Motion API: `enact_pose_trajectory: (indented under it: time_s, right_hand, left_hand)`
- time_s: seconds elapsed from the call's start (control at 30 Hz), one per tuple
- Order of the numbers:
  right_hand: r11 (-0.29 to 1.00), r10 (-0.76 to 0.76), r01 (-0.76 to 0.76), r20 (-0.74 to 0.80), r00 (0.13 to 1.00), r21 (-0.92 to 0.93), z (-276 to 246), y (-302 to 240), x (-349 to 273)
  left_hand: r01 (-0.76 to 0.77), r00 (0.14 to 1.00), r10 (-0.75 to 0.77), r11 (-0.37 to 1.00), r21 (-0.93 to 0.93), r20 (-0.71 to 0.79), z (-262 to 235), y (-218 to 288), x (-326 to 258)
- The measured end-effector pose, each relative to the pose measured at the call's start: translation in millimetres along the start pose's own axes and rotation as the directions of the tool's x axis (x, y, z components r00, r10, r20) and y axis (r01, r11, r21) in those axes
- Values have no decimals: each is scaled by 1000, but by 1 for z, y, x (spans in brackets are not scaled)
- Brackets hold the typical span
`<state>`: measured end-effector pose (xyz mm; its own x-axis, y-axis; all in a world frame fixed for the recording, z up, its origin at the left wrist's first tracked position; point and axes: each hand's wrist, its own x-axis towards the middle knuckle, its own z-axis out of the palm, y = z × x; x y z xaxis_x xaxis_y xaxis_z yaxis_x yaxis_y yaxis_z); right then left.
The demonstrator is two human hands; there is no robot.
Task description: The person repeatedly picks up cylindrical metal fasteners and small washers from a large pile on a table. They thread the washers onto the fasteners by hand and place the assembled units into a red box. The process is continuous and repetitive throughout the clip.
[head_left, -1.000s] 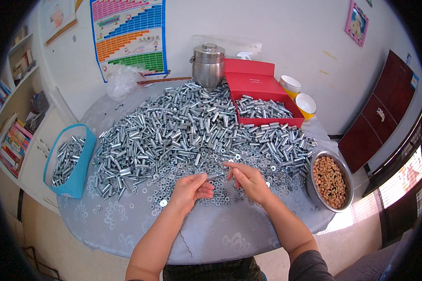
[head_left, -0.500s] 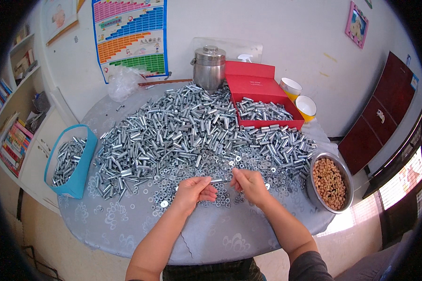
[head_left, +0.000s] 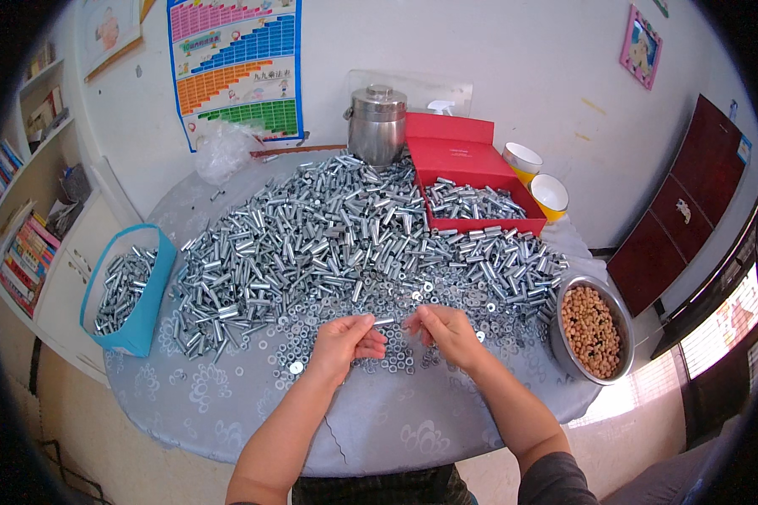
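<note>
1. Left hand (head_left: 343,341): grip pinched on one end of a small silver bolt (head_left: 384,321), thumb & fingertips closed round it.
2. Right hand (head_left: 448,332): grip also pinched, fingertips just beside the bolt's other end; too small to tell whether touching the bolt or holding a separate small part.
3. Bolt held level between both hands, a little above the desk (head_left: 227,404), near its front-centre.
4. Directly under & around hands: scatter of small nuts and washers (head_left: 379,358), lying flat on patterned grey cloth.
5. Behind that: big heap of silver bolts (head_left: 312,236), covering most of the desk's middle & back.
6. Right of hands, at desk edge: steel bowl (head_left: 564,349) w/ brownish pieces inside.
7. Back right: open red box (head_left: 463,151), lid up, partly filled w/ bolts; just beside it two yellow-and-white bowls (head_left: 537,177).
8. Back centre: lidded steel pot (head_left: 376,124), touching or nearly touching the box.
9. Back left: crumpled clear plastic bag (head_left: 221,150).
10. Far left, off desk edge: blue basket (head_left: 152,295) w/ more bolts in it.
11. Wall behind: coloured chart poster (head_left: 236,63); bookshelf (head_left: 25,168) at left; dark red cabinet (head_left: 691,194) at right.
</note>
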<state>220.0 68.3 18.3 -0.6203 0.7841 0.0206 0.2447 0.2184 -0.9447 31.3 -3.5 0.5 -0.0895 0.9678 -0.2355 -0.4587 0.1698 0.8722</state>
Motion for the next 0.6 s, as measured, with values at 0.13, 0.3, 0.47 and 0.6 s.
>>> enact_pose_trajectory:
  time_s: [0.13,0.3,0.47,0.6]
  right_hand:
    - [991,-61,70,-73,995,118,7,-9,-2]
    - [965,42,-48,26,999,259,13,-8,0]
    - [893,141,-30,-216,966,450,-29,3,29]
    - [884,125,129,-491,862,450,-115,35,71]
  left_hand:
    - [-13,1000,13,998,53,10,7,1,0]
    - [-91,995,84,988,123,60,10,0,-4]
    - [-105,994,105,986,131,7,10,11,-6]
    - [-143,989,148,981,130,-30,1,9,2]
